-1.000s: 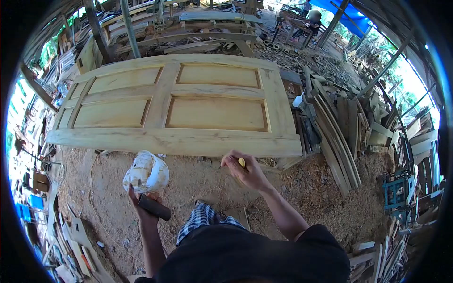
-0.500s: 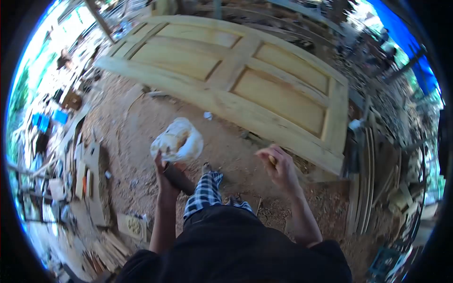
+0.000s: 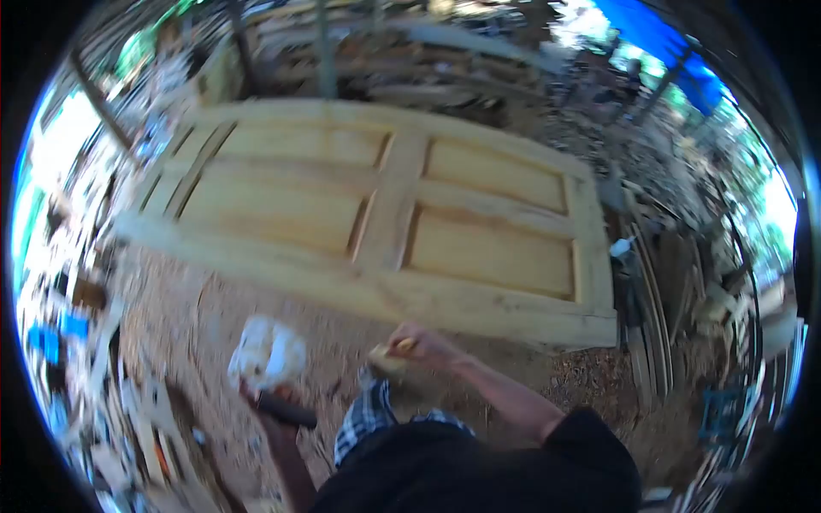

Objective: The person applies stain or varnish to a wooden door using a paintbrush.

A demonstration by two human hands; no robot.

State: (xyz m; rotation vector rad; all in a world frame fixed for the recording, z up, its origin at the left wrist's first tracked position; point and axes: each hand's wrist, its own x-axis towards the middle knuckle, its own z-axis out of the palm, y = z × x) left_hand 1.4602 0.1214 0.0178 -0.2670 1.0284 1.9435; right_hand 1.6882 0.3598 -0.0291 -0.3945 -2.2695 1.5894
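My left hand (image 3: 272, 409) is at the lower left, its fingers around a dark cylindrical object (image 3: 287, 410). Just beyond it is a whitish plastic bag (image 3: 268, 352); whether hand and bag touch is unclear. My right hand (image 3: 421, 345) is closed on a small yellowish-brown object (image 3: 402, 349), near the front edge of a large pale wooden panelled door (image 3: 389, 231). The door lies flat across the middle of the view, with recessed panels facing up.
Wood strips (image 3: 150, 427) and blue objects (image 3: 44, 342) lie at the left. Long boards (image 3: 648, 321) and a teal crate (image 3: 721, 412) stand at the right. Posts (image 3: 325, 56) rise behind the door, and a blue tarp (image 3: 650, 38) hangs at the upper right.
The view has tilted up and shifted, so the door appears lower. My right hand has moved left, closer to my left hand. Both hands still hold their objects.
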